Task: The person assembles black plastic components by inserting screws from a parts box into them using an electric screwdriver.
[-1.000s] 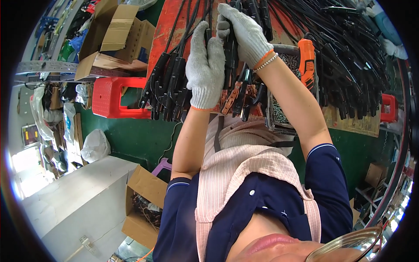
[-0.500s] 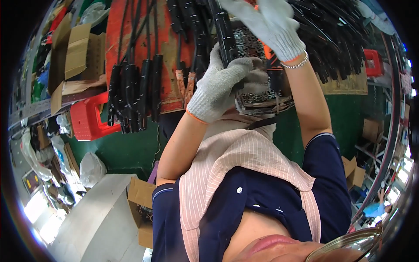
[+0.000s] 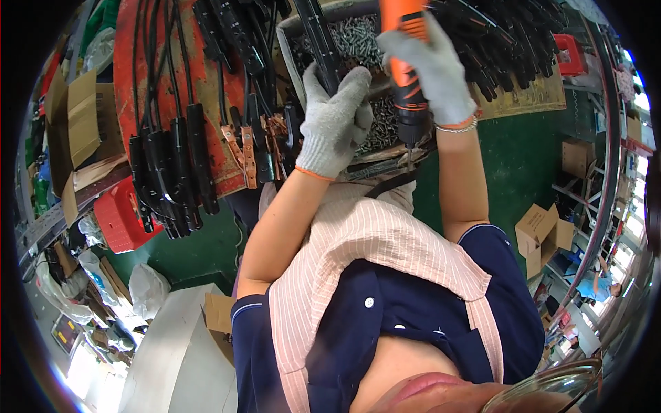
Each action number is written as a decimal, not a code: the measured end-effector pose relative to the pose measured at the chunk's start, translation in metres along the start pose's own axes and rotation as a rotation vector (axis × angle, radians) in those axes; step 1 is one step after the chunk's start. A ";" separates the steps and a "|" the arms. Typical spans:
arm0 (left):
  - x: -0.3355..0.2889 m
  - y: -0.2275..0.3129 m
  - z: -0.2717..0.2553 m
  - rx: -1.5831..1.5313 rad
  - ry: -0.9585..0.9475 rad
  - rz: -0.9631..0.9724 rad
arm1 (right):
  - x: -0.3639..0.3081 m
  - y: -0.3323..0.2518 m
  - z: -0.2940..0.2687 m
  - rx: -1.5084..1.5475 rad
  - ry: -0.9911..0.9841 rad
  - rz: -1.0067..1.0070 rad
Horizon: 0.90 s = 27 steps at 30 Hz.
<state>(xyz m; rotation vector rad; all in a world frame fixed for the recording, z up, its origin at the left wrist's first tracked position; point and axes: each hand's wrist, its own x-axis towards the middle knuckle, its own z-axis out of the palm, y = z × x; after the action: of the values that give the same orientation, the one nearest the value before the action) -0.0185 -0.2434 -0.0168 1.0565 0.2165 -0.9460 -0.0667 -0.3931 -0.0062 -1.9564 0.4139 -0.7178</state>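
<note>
In my gloved left hand is the lower end of a long black plastic part, with the fingers curled round it. The part slants up out of view and shows small metal dots along its face. My gloved right hand grips an orange and black power drill from its right side. The drill's black chuck and thin bit point toward my apron. Both hands are over a bin of loose silver screws, and the drill hides part of them.
Black handles with cables hang over the red worktable's edge on the left, beside copper strips. More black parts lie piled at right. Red stools and cardboard boxes stand around.
My right hand has come down toward me, and the orange drill is now plainly in its grip. My left hand still holds the black part. The view has shifted a little.
</note>
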 end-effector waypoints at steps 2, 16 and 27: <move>-0.003 -0.001 -0.007 -0.045 -0.022 0.028 | 0.007 -0.027 -0.015 0.757 -0.112 0.220; 0.000 -0.003 -0.010 -0.012 -0.126 0.093 | -0.036 -0.064 -0.047 0.844 0.366 -0.377; 0.001 -0.002 -0.005 -0.030 -0.067 0.044 | -0.054 -0.036 -0.025 0.789 0.425 -0.122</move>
<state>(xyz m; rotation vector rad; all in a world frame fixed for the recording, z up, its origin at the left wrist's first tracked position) -0.0178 -0.2396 -0.0209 0.9962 0.1509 -0.9340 -0.1243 -0.3629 0.0177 -1.0889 0.2073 -1.1710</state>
